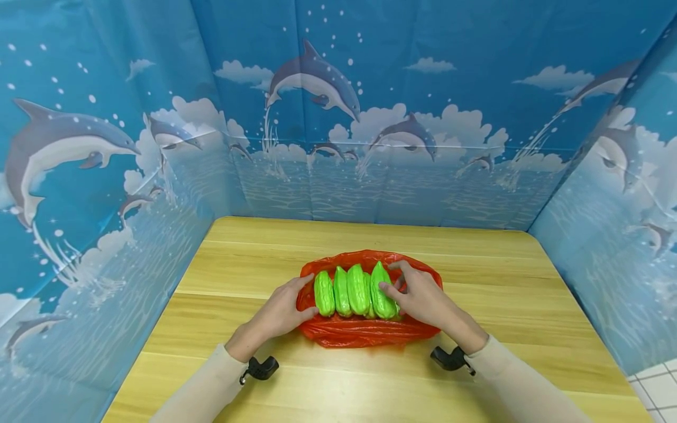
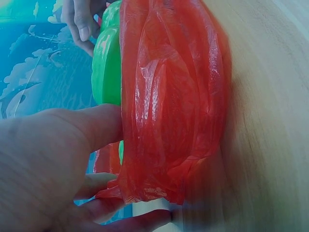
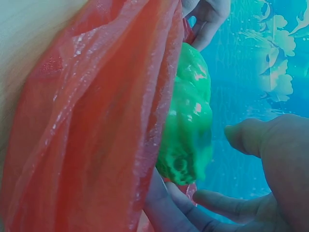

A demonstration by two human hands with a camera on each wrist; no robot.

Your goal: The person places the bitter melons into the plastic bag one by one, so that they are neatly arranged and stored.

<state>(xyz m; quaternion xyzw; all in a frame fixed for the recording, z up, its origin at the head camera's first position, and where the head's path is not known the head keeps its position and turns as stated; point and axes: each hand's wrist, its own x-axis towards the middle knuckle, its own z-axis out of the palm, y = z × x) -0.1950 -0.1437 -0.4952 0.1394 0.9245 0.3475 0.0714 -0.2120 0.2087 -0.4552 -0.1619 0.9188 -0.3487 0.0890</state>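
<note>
Several glossy bright-green, ridged, gourd-like vegetables stand side by side in a red plastic bag whose mouth is spread wide. My left hand is at the bag's left end, thumb and fingers spread. In the left wrist view its thumb reaches over the bag's edge, hiding the tip, and the other fingers lie by the crumpled corner. At the right end, my right hand reaches over the rim beside the rightmost vegetable. The right wrist view shows its thumb apart from the green surface and its fingers low by the rim.
The bag rests on a light wood-grain table. Blue dolphin-print sheets rise along the back and both sides. A black wrist device sits below the left wrist, and another black device below the right.
</note>
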